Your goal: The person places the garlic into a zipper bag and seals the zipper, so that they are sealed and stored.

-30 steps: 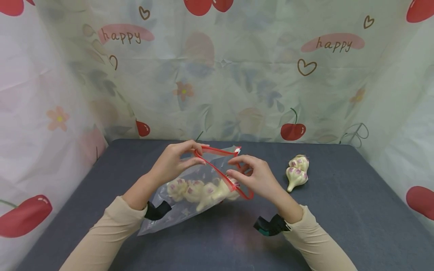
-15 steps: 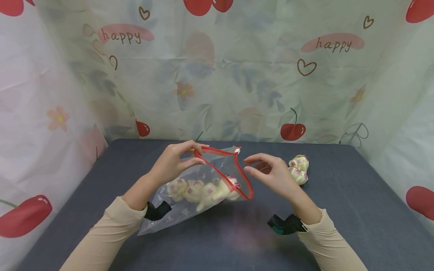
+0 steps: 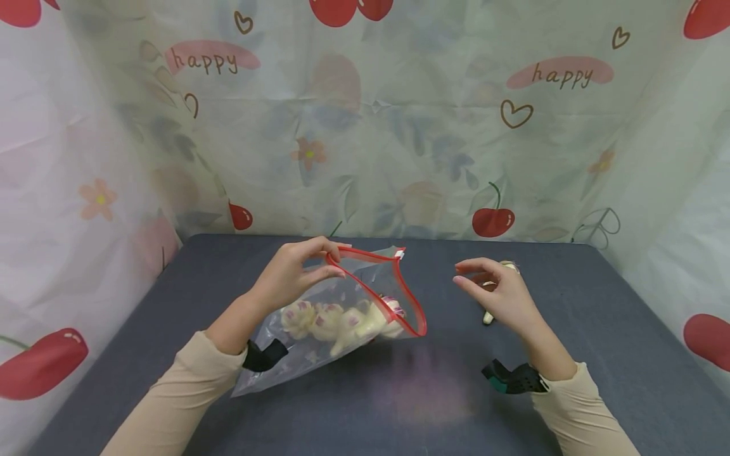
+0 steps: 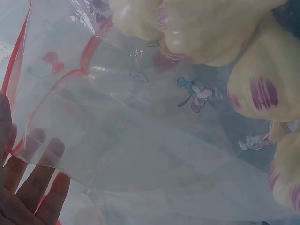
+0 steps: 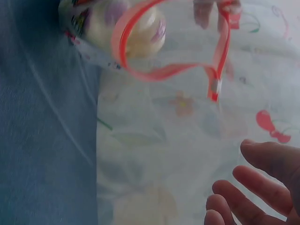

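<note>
A clear zip bag (image 3: 268, 373) with a red zip edge lies tilted on the table, its mouth gaping to the right. Several garlic bulbs (image 3: 327, 322) with purple patches sit inside it. My left hand (image 3: 302, 266) pinches the rim between thumb and fingers at the upper left; in the left wrist view, fingers (image 4: 49, 152) show behind the clear plastic. To the right of the bag, my right hand (image 3: 502, 294) hovers with loosely bent fingers and nothing between them. Behind it are the loose garlic bulbs (image 3: 488, 318), mostly hidden, only a stem and top edge showing.
A dark grey cloth covers the table (image 3: 570, 329). Printed curtains (image 3: 376, 158) with cherries and flowers enclose it at the back and on both sides. A white slider (image 3: 400, 254) sits at the far corner of the bag's zip.
My right hand has drawn out of the bag's mouth and moved right, now covering most of the loose garlic. The left hand and the bag have stayed in place.
</note>
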`<state>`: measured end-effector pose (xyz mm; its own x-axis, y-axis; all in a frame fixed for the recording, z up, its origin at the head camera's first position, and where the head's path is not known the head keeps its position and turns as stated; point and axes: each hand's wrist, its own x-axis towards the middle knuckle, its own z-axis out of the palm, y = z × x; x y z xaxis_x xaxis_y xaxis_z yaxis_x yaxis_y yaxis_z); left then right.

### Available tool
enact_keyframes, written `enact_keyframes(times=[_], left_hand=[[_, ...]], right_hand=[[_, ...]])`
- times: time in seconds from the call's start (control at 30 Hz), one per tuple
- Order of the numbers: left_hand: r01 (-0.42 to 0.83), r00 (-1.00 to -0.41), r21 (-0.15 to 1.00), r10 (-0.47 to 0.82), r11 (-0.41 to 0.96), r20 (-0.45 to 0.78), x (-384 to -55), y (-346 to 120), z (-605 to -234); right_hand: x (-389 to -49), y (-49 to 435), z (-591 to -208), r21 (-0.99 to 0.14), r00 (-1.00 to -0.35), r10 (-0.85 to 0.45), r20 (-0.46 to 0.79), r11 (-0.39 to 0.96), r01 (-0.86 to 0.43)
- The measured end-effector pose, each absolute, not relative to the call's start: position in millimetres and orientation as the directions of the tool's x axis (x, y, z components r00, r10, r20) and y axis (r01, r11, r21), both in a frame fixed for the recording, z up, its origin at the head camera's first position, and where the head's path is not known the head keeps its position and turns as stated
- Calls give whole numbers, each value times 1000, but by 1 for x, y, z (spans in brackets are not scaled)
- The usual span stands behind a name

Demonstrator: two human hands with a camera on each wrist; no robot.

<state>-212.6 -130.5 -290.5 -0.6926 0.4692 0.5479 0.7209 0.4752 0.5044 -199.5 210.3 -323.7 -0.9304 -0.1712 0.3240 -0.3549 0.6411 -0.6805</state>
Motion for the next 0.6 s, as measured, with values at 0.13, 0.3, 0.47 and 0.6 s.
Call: enact_keyframes(times=[0.13,0.3,0.47,0.6], left_hand=[[721,-693,504,466,476,550,-212,-130,-290],[721,-692,505,466,474,551,-212,-130,-291],[720,-694,504,464,478,550,-213,-130,-291],[716,-697,508,462,478,548,-213,-130,-291]], right_hand=[[-203,226,-329,-670,-945,-113,306,680,-298],[-207,244,-335,-671,-954,-51,296,699,-246],[-214,260,-343,-667,-960,3,281,720,-193],[-218,271,-349,-668,-970,41,241,732,-135]])
